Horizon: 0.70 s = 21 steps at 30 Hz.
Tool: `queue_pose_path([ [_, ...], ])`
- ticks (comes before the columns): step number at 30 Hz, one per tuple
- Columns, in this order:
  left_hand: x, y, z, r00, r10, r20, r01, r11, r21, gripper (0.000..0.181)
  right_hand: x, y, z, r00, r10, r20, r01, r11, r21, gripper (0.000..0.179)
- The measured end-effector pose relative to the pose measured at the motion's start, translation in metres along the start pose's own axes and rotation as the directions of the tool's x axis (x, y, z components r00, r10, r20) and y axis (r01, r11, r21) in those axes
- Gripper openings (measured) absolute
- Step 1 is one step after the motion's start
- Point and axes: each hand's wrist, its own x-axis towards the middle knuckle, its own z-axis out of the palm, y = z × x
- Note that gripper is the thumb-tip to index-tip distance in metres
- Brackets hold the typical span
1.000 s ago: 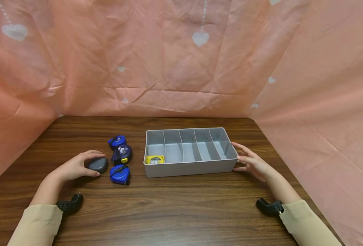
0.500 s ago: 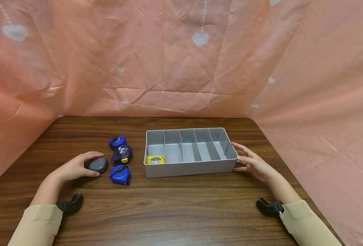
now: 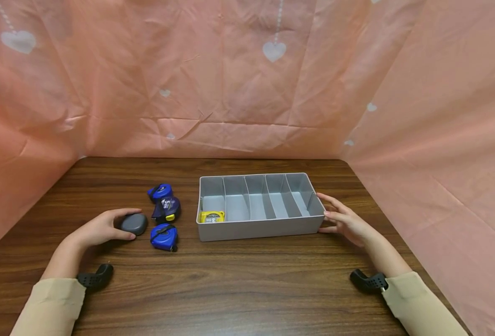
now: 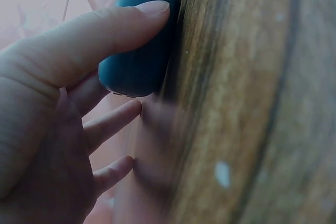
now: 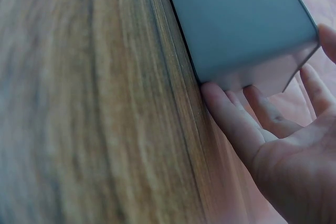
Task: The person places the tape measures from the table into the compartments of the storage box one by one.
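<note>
In the head view my left hand [image 3: 100, 227] pinches a smooth, dark grey, rounded palm-sized case [image 3: 134, 224], thumb on its near side and fingers on its far side. The left wrist view shows the thumb laid across the same case [image 4: 137, 59], which has a thin seam, close to the wood. My right hand [image 3: 345, 222] touches the right end of a grey divided box [image 3: 260, 229] with spread fingertips. Inside the box's leftmost compartment lies a yellow tape measure [image 3: 212, 216]; the other compartments hold nothing. In the right wrist view, extended fingers meet the box's end wall [image 5: 265, 72].
Right of the grey case, a blue tape measure [image 3: 163, 237], a dark navy one marked 5m [image 3: 167, 209] and another blue one [image 3: 161, 192] form a column. All stand on a brown wooden table [image 3: 247, 284]. Pink cloth [image 3: 213, 74] with white hearts surrounds it.
</note>
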Motion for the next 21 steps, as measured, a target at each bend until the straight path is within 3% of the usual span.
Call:
queue_pose_path([
  [21, 0.0026, -0.0014, 0.0017, 0.998, -0.040, -0.056, 0.042, 0.998, 0.040, 0.076, 0.0000, 0.0001, 0.0003, 1.000, 0.002, -0.009, -0.002, 1.000, -0.010, 0.054],
])
